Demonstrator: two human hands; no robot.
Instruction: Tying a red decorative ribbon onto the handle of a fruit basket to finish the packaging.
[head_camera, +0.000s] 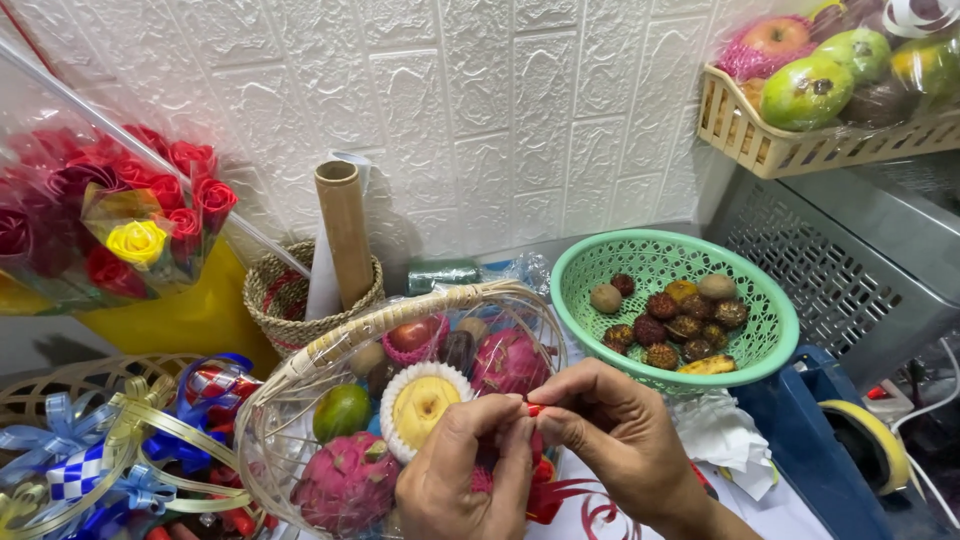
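A small piece of red ribbon (535, 409) is pinched between the fingertips of both hands, just above the front rim of a wrapped wicker fruit basket (300, 365). The left hand (465, 470) and right hand (610, 430) are each closed tightly on it, thumbs against forefingers. So little of it shows between the fingers that its long axis cannot be told; curled red strands trail below toward the table.

The basket holds two pink dragon fruits (345, 485), a yellow fruit in a white foam net (422, 405), a green fruit (340, 412) and darker ones behind. To the right, a green plastic colander (745, 350) holds small brown and reddish fruits (675, 325).
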